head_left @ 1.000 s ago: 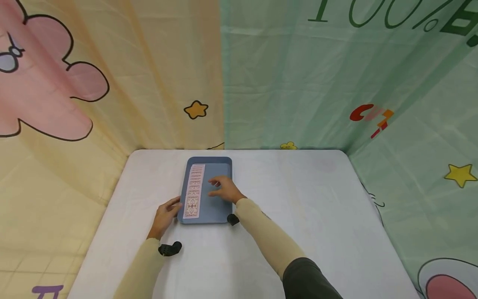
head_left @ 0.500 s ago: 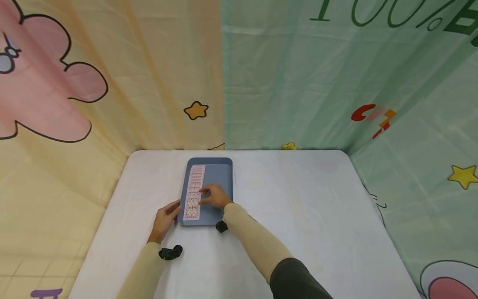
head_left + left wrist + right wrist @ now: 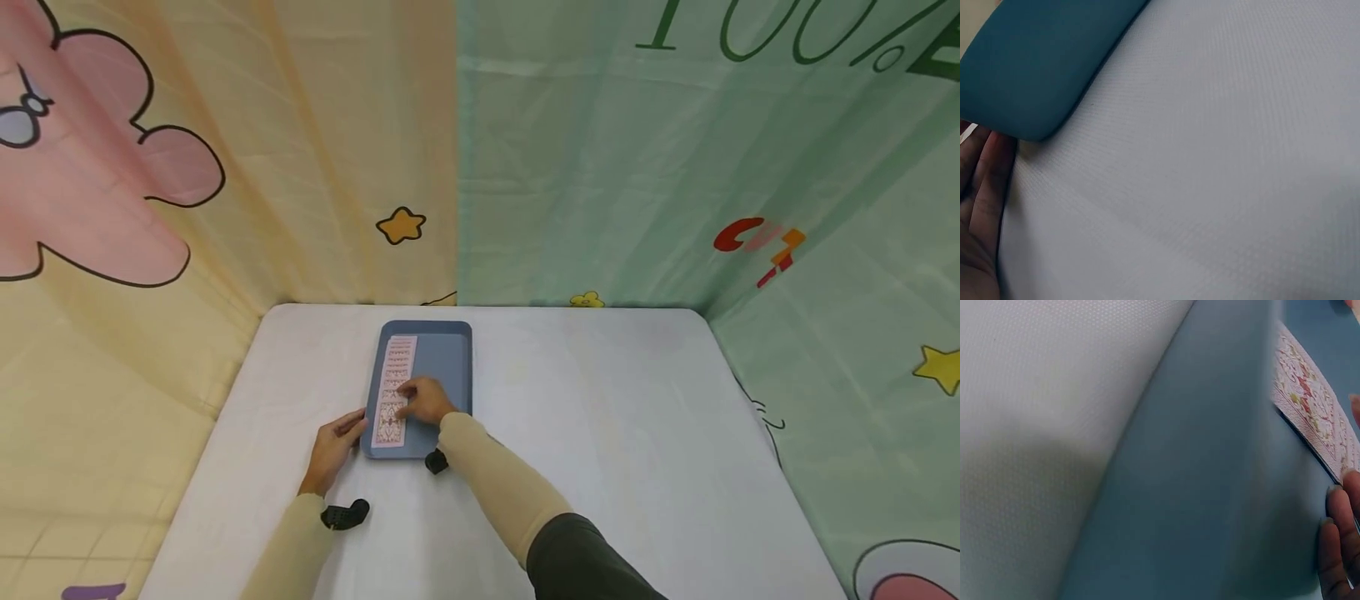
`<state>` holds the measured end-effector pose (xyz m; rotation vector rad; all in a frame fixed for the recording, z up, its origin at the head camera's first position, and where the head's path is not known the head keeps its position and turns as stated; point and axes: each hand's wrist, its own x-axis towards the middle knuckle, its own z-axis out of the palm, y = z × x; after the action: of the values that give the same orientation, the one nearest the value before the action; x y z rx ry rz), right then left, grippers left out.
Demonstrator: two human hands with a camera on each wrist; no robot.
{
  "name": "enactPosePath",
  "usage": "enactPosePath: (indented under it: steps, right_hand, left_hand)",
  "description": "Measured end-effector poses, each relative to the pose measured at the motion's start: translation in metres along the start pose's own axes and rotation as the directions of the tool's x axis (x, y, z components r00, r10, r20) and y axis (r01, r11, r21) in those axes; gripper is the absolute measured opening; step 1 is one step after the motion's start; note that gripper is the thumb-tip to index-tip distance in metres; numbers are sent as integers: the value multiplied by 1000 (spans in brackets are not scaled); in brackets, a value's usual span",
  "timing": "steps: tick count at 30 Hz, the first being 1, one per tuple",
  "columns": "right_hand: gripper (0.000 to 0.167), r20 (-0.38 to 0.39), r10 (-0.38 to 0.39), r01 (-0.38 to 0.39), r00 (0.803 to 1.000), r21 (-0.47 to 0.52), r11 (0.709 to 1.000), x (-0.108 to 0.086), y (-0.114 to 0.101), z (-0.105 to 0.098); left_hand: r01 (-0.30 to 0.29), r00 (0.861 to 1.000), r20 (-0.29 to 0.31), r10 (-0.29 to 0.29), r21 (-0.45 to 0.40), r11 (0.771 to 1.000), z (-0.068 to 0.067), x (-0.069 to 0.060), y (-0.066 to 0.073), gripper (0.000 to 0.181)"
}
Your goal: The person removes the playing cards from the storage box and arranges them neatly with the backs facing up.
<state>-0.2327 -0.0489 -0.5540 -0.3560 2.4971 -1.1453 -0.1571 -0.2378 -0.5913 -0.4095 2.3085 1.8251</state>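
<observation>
A row of overlapping cards with red patterned backs point(image 3: 388, 432) lies lengthwise along the left side of a blue tray point(image 3: 444, 354). My right hand point(image 3: 429, 402) is over the middle of the row, thumb and index finger apart. In the right wrist view, the fingertips of that hand point(image 3: 1342, 540) meet the long edge of the patterned cards point(image 3: 1310, 394). At the tray's lower left edge is my left hand point(image 3: 330, 450), its fingers extended against the rim. The left wrist view shows those fingers point(image 3: 988, 187) at the corner of the tray point(image 3: 1041, 62), partly hidden by it.
The tray rests on a white-covered table point(image 3: 600, 417), left of its middle. Printed curtains point(image 3: 570, 167) hang behind the table and along both sides. A black wrist device point(image 3: 345, 515) is at the left wrist and another point(image 3: 436, 462) at the right.
My right hand has moved left and down, from the bare part of the tray onto the cards. The left hand stays at the tray's left edge. The head view has shifted slightly.
</observation>
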Motion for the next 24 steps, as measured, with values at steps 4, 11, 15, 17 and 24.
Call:
enactPosePath:
  steps: [4, 11, 15, 17, 24]
  right_hand:
    - [41, -12, 15, -15, 1000, 1, 1000, 1, 2, 5]
    - [48, -31, 11, -13, 999, -40, 999, 5, 3, 10]
    - [52, -43, 20, -23, 999, -78, 997, 7, 6, 16]
    - [54, -50, 27, -33, 998, -120, 992, 8, 8, 20]
    - [51, -67, 14, -27, 998, -198, 980, 5, 9, 27]
  left_hand:
    - [0, 1000, -9, 0, -7, 1000, 1, -2, 0, 44]
    - [-8, 1000, -6, 8, -7, 1000, 1, -2, 2, 45]
    - [-11, 1000, -19, 11, 3, 1000, 2, -2, 2, 44]
    - [-17, 1000, -22, 18, 15, 1000, 3, -2, 1, 44]
    - [-18, 1000, -24, 18, 17, 1000, 3, -3, 1, 44]
